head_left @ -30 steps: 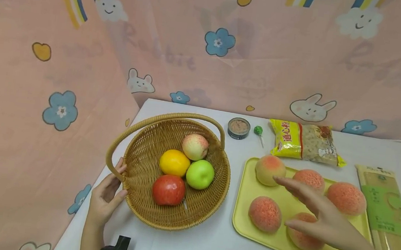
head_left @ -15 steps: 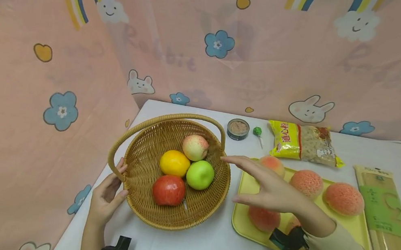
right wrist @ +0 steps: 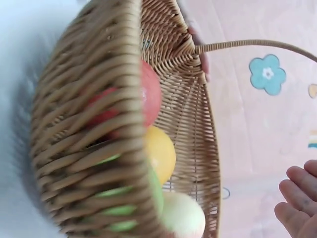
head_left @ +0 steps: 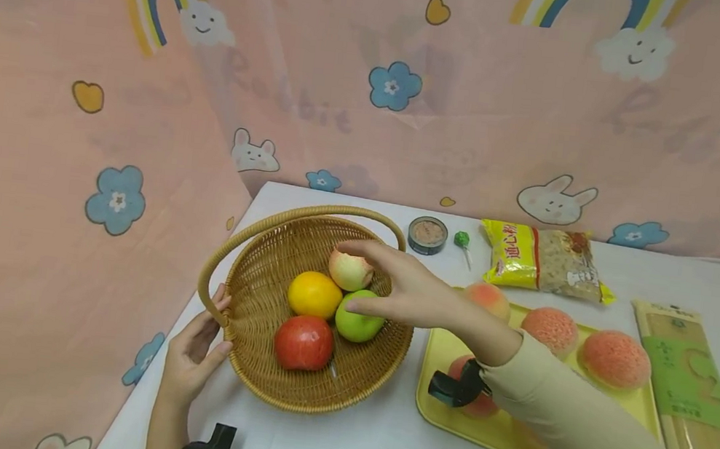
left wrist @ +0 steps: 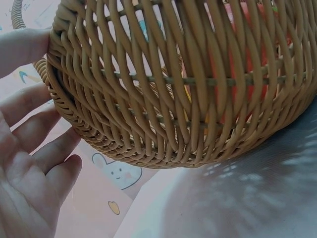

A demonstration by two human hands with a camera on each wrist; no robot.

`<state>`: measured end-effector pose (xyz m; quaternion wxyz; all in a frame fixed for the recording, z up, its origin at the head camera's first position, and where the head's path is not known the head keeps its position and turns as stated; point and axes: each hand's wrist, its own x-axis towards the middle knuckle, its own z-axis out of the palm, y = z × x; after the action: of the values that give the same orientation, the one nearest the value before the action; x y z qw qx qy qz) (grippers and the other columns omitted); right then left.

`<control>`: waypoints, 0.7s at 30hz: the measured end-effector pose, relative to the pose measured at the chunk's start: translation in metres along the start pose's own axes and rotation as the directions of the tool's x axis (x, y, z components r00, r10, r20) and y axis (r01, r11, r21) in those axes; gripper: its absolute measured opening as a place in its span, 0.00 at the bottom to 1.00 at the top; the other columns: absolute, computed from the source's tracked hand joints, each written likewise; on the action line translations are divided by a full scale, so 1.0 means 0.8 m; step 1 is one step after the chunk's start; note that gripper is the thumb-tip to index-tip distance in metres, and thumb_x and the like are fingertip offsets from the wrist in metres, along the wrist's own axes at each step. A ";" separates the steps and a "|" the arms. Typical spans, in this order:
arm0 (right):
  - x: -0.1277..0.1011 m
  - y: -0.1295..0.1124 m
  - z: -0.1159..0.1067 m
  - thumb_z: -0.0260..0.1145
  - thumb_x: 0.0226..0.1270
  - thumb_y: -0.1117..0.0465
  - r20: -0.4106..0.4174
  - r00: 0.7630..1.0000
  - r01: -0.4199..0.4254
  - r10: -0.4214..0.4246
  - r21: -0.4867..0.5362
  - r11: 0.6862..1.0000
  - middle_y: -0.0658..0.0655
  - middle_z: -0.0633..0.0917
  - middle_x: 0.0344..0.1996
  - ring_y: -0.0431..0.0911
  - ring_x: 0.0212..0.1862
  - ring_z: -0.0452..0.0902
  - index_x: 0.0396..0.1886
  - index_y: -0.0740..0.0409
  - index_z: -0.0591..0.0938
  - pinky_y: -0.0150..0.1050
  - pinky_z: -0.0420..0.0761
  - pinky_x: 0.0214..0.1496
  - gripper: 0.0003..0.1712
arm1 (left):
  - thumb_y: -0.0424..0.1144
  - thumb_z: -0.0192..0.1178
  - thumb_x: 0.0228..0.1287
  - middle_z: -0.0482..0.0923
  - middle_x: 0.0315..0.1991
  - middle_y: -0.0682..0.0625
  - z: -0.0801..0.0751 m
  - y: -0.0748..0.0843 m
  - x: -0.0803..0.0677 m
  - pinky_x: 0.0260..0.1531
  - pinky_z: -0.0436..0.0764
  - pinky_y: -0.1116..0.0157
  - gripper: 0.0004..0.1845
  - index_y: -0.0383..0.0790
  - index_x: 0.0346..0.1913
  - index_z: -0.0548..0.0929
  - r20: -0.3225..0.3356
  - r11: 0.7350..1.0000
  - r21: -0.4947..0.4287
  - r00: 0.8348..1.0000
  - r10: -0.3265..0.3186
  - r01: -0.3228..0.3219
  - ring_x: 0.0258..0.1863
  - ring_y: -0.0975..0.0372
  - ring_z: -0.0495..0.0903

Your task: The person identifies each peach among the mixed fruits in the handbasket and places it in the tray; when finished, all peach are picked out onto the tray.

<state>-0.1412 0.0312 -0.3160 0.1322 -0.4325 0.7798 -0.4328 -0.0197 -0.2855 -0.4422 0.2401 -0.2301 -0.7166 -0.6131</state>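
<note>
Right hand over basket fruit, left steadying the rim.

I see the peach [head_left: 350,270] at the far side of the basket [head_left: 264,383], right hand [head_left: 407,293] spread above it, gripping nothing; left hand [head_left: 193,353] flat, fingers relaxed against the wicker. Risk, I judge: fingers nudge the green apple [head_left: 358,322], fruit rolls. Count: four fruit in the basket, four visible on the tray [head_left: 496,433].

Yellow tray [head_left: 439,408] with peaches [head_left: 612,358]; macaroni bag [head_left: 544,259], tin [head_left: 428,234], lollipop [head_left: 461,239] behind.

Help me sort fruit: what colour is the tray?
Pale yellow tray, clearest in the head view.
</note>
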 end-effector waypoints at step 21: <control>0.107 0.037 0.020 0.69 0.60 0.52 0.111 0.966 -0.238 0.234 0.019 0.971 0.56 0.67 0.69 0.50 0.70 0.62 0.70 0.59 0.63 0.44 0.64 0.72 0.42 | 0.16 0.54 0.54 0.55 0.69 0.28 -0.002 -0.001 -0.001 0.66 0.65 0.69 0.27 0.14 0.60 0.65 0.004 1.000 0.019 1.000 -0.014 0.014 0.72 0.55 0.59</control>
<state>-0.1990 -0.0378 -0.3343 0.2315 -0.3571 0.8104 -0.4027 -0.0195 -0.2868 -0.4426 0.2368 -0.2238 -0.7246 -0.6073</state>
